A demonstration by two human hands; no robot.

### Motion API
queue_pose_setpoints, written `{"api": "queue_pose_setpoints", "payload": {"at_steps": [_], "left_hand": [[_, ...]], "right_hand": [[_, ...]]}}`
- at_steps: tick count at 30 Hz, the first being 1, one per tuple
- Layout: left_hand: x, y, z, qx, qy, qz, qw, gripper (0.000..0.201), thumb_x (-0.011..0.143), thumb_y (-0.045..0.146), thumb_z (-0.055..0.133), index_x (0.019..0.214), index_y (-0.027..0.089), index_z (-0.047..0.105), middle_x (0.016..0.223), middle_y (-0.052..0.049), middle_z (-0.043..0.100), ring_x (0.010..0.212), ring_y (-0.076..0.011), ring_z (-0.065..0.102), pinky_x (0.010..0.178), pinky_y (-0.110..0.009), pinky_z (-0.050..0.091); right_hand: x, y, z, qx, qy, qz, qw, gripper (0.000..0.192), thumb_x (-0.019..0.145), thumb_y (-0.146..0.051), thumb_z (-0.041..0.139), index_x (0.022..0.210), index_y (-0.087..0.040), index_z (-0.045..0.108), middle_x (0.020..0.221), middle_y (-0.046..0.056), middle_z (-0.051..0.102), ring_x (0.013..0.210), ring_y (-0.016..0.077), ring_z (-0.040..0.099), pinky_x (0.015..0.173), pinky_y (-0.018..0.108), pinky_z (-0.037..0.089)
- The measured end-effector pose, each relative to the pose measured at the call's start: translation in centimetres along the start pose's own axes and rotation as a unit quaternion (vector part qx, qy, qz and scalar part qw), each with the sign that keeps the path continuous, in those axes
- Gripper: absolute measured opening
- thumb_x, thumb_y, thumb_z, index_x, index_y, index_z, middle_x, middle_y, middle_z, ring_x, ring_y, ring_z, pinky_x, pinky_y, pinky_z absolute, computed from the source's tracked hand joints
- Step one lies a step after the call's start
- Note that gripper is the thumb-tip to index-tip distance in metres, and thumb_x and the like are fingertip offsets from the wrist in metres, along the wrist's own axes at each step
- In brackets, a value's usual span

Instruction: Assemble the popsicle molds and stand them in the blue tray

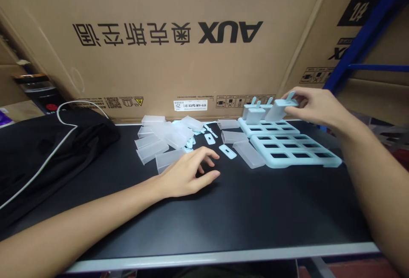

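In the head view, I see the right hand [306,104] near three o'clock pinching a mould [276,110] by its upper side at the far rack [275,133], seemingly keeping its lower end clear. The left hand [193,171], near six, is loosely spread, holding nothing; loose moulds [151,150] lie around nine, probably for easy reach.

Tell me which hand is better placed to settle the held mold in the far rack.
Probably the right hand: it grips the mold at the far rack, while the left hand looks empty, beside the loose clear sleeves.
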State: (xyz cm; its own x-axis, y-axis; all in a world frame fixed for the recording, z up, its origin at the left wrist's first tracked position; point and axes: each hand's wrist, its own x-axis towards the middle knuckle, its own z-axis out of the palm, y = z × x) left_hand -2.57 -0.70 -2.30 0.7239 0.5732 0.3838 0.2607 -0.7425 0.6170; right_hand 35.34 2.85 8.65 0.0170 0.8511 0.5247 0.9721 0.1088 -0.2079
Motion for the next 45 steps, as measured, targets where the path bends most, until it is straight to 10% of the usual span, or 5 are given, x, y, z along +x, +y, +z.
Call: {"api": "queue_pose_setpoints", "payload": {"at_steps": [15,24,45], "left_hand": [[0.2,0.5,-0.1,0.04,-0.023,0.059,0.997,0.017,0.097,0.026,0.049,0.112,0.019,0.053,0.117,-0.009,0.059,0.092,-0.0149,0.063,0.079,-0.031,0.057],[0.1,0.5,-0.2,0.048,-0.037,0.066,0.996,0.015,0.098,0.025,0.048,0.11,0.019,0.052,0.117,-0.008,0.059,0.093,-0.0152,0.064,0.079,-0.031,0.055],[0.1,0.9,-0.3,0.059,-0.047,0.077,0.994,0.012,0.095,0.018,0.049,0.106,0.019,0.053,0.116,-0.007,0.059,0.09,-0.0129,0.062,0.082,-0.029,0.053]], "right_hand": [[0.7,4.1,5.1,-0.049,-0.024,0.031,0.998,0.033,0.084,-0.019,0.047,0.111,-0.01,0.064,0.095,0.016,0.065,0.085,0.0204,0.054,0.078,0.03,0.037],[0.2,5.2,8.8,0.002,-0.075,0.102,0.992,0.086,0.079,-0.047,0.061,0.147,-0.011,0.022,0.092,0.016,0.064,0.079,0.0268,0.058,0.074,0.035,0.042],[0.2,3.9,9.6,-0.015,-0.06,0.149,0.987,0.087,0.075,-0.063,0.054,0.137,-0.007,0.028,0.098,0.022,0.065,0.092,0.039,0.064,0.074,0.043,0.047]]}}
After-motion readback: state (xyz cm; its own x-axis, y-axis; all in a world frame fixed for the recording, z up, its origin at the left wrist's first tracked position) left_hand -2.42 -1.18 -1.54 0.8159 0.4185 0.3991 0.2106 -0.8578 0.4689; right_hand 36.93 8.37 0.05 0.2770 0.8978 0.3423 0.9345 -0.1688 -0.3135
